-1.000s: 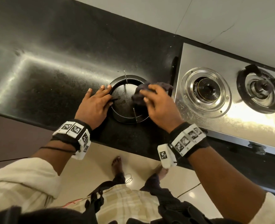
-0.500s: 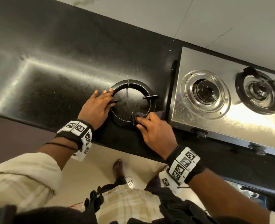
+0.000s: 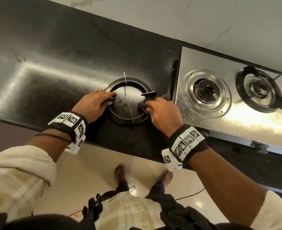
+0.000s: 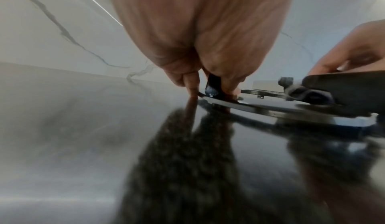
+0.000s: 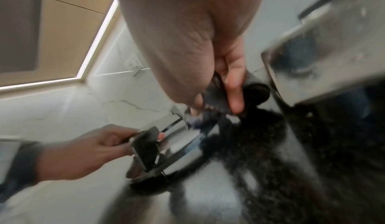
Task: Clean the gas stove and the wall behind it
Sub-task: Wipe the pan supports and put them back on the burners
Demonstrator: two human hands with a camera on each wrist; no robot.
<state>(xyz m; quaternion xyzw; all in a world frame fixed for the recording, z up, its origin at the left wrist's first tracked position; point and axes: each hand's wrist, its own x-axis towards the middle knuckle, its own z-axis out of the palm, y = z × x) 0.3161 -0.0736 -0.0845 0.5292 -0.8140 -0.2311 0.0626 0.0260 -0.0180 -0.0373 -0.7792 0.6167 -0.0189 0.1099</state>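
A black ring stand (image 3: pixel 128 100) lies on the dark counter (image 3: pixel 54 67) in the middle of the frame, just left of the shiny gas stove (image 3: pixel 236 103). The left hand (image 3: pixel 93 103) holds the ring's left edge, fingers curled on it. The right hand (image 3: pixel 163 112) grips a dark cloth (image 3: pixel 142 107) on the ring's right side. The hand hides most of the cloth. The wall (image 3: pixel 203 22) runs along the top.

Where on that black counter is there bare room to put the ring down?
Bare counter lies left of the pan support ring, back to the wall. It is crowded on the right: the right hand works the cloth against the stove.
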